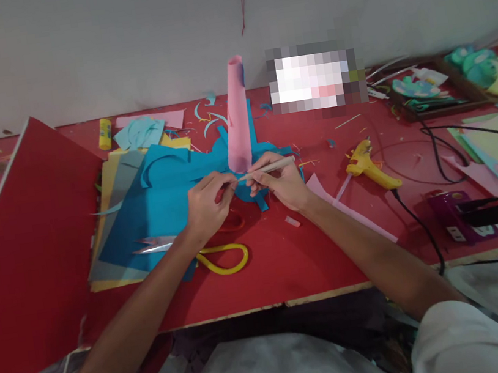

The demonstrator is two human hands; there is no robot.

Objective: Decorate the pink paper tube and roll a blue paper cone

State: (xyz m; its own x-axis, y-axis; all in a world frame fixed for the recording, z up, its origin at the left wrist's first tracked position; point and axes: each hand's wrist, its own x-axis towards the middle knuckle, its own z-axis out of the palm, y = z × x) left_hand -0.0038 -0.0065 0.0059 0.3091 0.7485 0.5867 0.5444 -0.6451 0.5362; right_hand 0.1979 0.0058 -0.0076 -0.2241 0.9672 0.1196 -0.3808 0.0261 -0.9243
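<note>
My right hand (278, 181) grips a pale, pen-like tool (276, 166) whose thin tip points left. My left hand (211, 201) is closed in a pinch right at that tip; whatever lies between its fingertips is too small to make out. Just beyond both hands, a rolled pink paper tube (237, 117) stands upright among blue paper pieces (267, 150). Under and beside my left forearm lie scissors with a yellow handle loop (226, 270), their blades resting on blue paper sheets (159, 205).
On the right are a yellow glue gun (369, 166) with its cable, a purple box (454, 216) and a tray (463, 98) of craft bits. A glue stick (104, 134) stands back left. A raised red board (31, 254) bounds the left side.
</note>
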